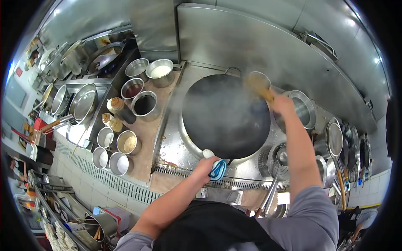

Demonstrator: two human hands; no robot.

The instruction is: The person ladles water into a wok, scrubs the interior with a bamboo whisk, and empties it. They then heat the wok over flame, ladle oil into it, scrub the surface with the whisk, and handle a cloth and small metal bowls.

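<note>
A large dark wok (226,117) sits on the steel stove in front of me, with steam hazing its inside. My left hand (204,169) is closed on a folded blue-and-white cloth (218,170) at the wok's near rim, where the near handle is mostly covered. Over the wok's far right edge, my right hand (283,103) grips a tan bamboo wok brush (260,86), its bristle end smeared by motion. Just behind the brush stands a round metal pot (264,76); whether they touch I cannot tell.
Left of the wok stand metal pots of sauces and seasonings (144,104) and squeeze bottles (121,109). A ladle (282,155) rests on a perforated strainer (268,160) at right. Beyond it are stacked pots (307,109) and hanging wire skimmers (335,140). A steel wall (259,42) rises behind.
</note>
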